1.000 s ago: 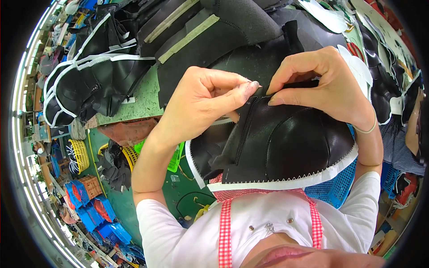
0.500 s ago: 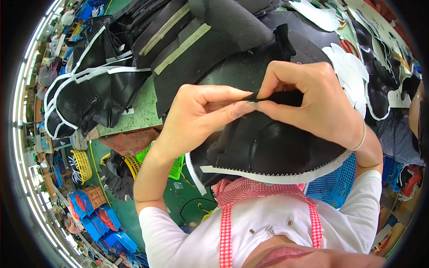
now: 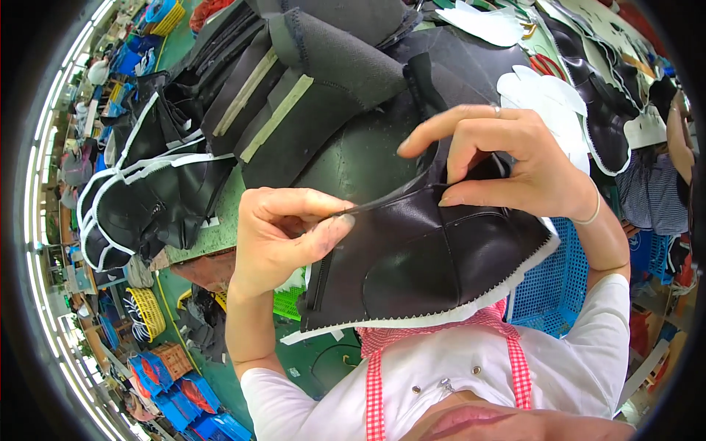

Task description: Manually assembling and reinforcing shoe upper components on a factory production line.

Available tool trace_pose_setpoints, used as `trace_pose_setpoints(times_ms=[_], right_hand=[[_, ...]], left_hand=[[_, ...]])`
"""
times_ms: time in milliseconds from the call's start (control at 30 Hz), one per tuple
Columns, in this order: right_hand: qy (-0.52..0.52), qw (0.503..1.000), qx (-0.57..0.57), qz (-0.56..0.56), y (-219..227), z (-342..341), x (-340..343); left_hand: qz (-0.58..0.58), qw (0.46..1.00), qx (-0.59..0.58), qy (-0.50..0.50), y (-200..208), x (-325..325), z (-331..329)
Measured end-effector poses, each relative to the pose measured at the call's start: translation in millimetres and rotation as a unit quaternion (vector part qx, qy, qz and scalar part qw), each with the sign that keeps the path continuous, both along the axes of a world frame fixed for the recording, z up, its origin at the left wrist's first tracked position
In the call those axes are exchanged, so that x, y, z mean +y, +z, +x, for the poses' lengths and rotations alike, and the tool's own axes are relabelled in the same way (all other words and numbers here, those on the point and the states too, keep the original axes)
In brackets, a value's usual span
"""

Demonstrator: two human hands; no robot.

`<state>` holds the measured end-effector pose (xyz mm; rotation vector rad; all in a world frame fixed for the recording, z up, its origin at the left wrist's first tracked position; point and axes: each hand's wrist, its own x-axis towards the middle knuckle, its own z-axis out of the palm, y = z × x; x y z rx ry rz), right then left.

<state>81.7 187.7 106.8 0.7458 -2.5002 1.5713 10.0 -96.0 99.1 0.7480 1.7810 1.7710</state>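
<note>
Black panel (image 3: 412, 257) held up by both hands, between apron (image 3: 374, 382) and table (image 3: 229, 204).
Left hand (image 3: 283, 237): narrow grip, thumb and forefinger pinching the upper edge. Right hand (image 3: 515, 163): seemingly pinching the same edge (forefinger extended), far-side contact hidden; white trim (image 3: 543, 251) runs lowermost.

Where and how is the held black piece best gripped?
Probably pinch the black piece by its upper edge, coming from left and right: that edge is thin and spans between the left hand and the right hand; white trim borders the bottom.
</note>
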Motion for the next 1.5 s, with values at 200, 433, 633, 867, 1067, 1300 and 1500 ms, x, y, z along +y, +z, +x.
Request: trace_pose_setpoints(times_ms=[200, 433, 633, 867, 1067, 1300, 1500], right_hand=[[0.039, 0.996, -0.066, -0.054, 0, -1, 1], [-0.036, 0.996, -0.040, -0.067, -5, 0, 3], [-0.094, 0.981, -0.107, -0.134, -2, 5, -3], [-0.084, 0.988, -0.062, -0.114, -4, 5, -20], [-0.040, 0.988, 0.003, 0.152, 12, 9, -4], [0.065, 0.997, -0.035, 0.034, 0, 7, 18], [0.061, 0.997, -0.009, 0.045, 0, 10, 10]], left_hand=[[0.054, 0.997, -0.015, -0.046, -9, -5, -7], [0.029, 0.998, 0.056, 0.005, 1, 6, -6], [-0.007, 0.994, 0.077, 0.078, 1, 15, 2], [-0.111, 0.941, 0.317, 0.051, 20, 41, 1], [-0.117, 0.935, 0.322, -0.095, 30, 33, -15], [-0.150, 0.966, 0.126, -0.170, 42, 20, -18], [-0.118, 0.963, 0.123, -0.209, 39, 14, -25]])
